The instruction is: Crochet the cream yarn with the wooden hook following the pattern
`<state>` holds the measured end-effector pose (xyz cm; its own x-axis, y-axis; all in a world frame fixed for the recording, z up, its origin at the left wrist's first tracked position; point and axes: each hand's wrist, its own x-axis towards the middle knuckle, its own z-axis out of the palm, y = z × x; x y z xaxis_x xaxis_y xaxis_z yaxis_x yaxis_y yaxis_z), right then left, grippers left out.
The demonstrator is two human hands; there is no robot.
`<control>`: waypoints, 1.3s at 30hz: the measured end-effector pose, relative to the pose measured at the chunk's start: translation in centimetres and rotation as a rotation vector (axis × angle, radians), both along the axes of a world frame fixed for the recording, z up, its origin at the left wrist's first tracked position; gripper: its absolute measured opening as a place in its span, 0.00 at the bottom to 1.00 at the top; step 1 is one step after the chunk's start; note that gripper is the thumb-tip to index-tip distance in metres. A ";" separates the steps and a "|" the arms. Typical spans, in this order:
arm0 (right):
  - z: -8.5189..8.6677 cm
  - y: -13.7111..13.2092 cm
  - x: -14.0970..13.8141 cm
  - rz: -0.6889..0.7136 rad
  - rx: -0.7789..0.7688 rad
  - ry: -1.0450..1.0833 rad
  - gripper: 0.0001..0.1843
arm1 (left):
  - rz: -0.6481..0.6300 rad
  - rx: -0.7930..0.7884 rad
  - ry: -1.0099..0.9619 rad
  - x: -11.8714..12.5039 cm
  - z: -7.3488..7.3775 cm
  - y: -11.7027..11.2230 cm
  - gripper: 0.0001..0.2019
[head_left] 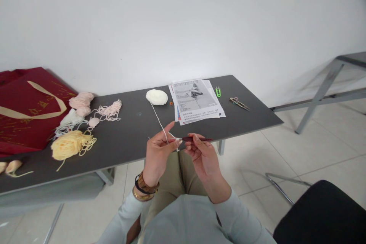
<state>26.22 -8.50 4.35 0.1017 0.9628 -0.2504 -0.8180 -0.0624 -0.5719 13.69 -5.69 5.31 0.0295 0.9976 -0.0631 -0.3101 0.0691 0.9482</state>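
Note:
My right hand (202, 156) grips the dark red handle of a crochet hook (197, 139), its tip pointing left. Thumb and fingers of my left hand (159, 148) pinch white yarn (160, 122), with the index finger raised under the strand. Close to the hook's tip is a small bit of worked yarn, and a short tail hangs below my left thumb. From my left hand the strand runs up to a white yarn ball (157, 97) on the dark table (131, 133). Both hands are above the table's front edge, over my lap.
Printed sheets (197, 101), green thread snips (218, 91) and small scissors (239, 103) lie to the right. A small orange item (171, 103) sits beside the ball. Leftward are yellow yarn (70, 145), pink yarn (81, 103) and a red bag (25, 122). A black chair (323, 213) stands at right.

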 end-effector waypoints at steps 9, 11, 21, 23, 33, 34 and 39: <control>-0.3 0.3 -0.6 0.009 -0.024 0.130 0.07 | -0.007 -0.092 -0.181 0.6 0.6 -0.3 0.28; -0.3 0.2 -0.7 0.034 -0.059 0.177 0.05 | -0.011 -0.103 -0.193 0.6 0.6 -0.3 0.28; -0.1 -0.1 -0.6 -0.043 0.071 -0.051 0.09 | -0.055 -0.071 -0.122 -0.4 0.5 0.2 0.28; -0.1 0.1 -0.3 -0.056 0.117 -0.142 0.09 | -0.051 -0.055 -0.089 -0.5 0.7 0.2 0.28; -0.6 -0.2 0.4 -0.240 0.360 -0.824 0.06 | 0.108 -0.103 -0.189 1.1 0.0 -0.6 0.33; -0.5 -0.5 0.4 -0.282 0.447 -0.960 0.09 | 0.088 -0.136 -0.227 1.1 0.0 -0.6 0.33; -0.4 -1.9 1.0 -0.376 0.953 -1.467 0.25 | -0.131 -0.325 -0.376 0.0 0.8 0.3 0.31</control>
<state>27.20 -10.43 3.98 -0.0670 0.5816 0.8107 0.4511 0.7424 -0.4953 13.71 -5.41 6.10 0.2333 0.9147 -0.3300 -0.5946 0.4027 0.6959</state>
